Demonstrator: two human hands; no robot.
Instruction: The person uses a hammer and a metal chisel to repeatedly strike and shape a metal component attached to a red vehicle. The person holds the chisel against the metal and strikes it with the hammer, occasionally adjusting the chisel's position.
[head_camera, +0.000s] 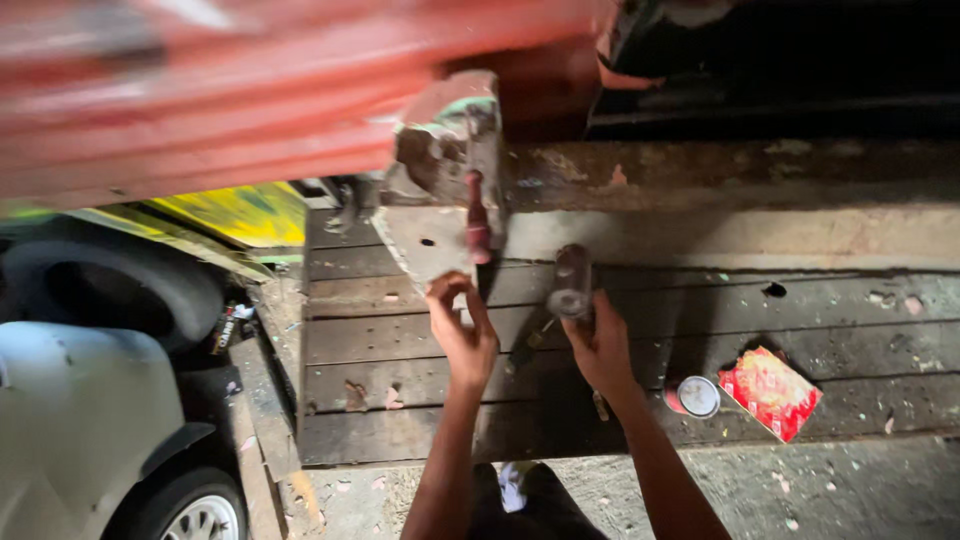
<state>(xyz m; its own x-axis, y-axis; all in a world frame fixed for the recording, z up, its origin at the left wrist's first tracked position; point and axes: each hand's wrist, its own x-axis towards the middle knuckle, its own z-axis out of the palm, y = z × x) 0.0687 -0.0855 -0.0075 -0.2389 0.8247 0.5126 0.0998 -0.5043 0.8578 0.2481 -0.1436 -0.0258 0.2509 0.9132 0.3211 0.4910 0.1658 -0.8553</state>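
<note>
Hands at worn metal bracket (445, 170) on plank deck (700, 330).
Left hand (462, 335) pinches bracket plate edge; right hand (598, 345) grips hammer (570, 285) — glancing blow could hit left fingers.

red packet (770, 392) | round tin (697, 396) | tyre (110, 285) | yellow panel (240, 212) | wooden planks (850, 330)

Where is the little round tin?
In the head view, the round tin sits on the wooden planks at lower right, just right of the right hand and beside the red packet.
</note>
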